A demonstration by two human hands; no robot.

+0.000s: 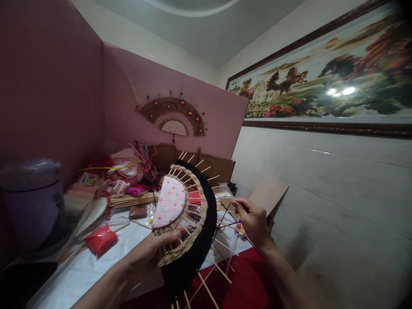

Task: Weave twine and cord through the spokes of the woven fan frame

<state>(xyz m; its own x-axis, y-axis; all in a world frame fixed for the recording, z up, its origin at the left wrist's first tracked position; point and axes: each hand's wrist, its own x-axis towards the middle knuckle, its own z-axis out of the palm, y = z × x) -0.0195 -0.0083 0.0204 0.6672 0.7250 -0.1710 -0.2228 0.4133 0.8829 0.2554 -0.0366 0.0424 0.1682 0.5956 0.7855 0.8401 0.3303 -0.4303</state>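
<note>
A handmade fan [210,214] is tilted in front of me, built of thin wooden sticks, a braided straw band, a wide black cloth band and a white half-round patch [170,201] with coloured dots. My left hand [161,246] is closed round its lower inner part, thumb over the sticks. At the fan's right edge, my right hand [252,216] is closed in a pinch by a stick tip, on a dark thread [225,214] that runs to the black band. The stick tips stick out beyond the black cloth.
A finished fan [172,116] hangs on the pink board behind. Pink cloth and yarn [128,167] lie heaped at the back left, near bundled sticks [131,200]. On the white table are a red packet [101,240] and a red cloth [251,283]. A lidded bin [30,206] stands left.
</note>
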